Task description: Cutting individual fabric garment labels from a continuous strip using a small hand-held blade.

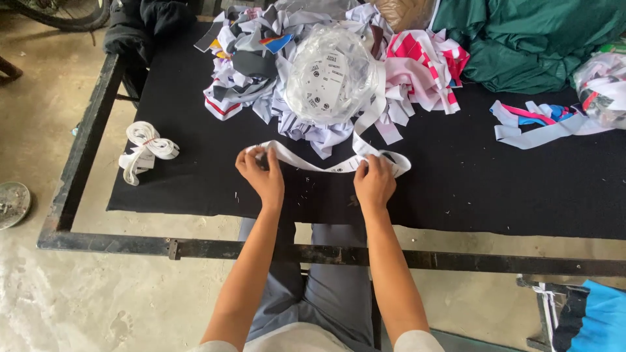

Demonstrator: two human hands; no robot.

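Observation:
A long white fabric strip [306, 161] lies across the black cloth-covered table [495, 189], stretched between my two hands. My left hand [261, 174] pinches its left end. My right hand [374, 180] holds it near a folded loop at the right. The strip runs up from there toward a clear plastic bag of printed tags [331, 81], which sits on a heap of white, grey and pink fabric strips [261, 72].
A tied bundle of white strips [147, 148] lies at the table's left edge. Loose grey, blue and pink strips [538, 124] lie at right, below green cloth [528, 42]. A black metal frame [195, 248] edges the table. A round metal dish [12, 203] sits on the floor.

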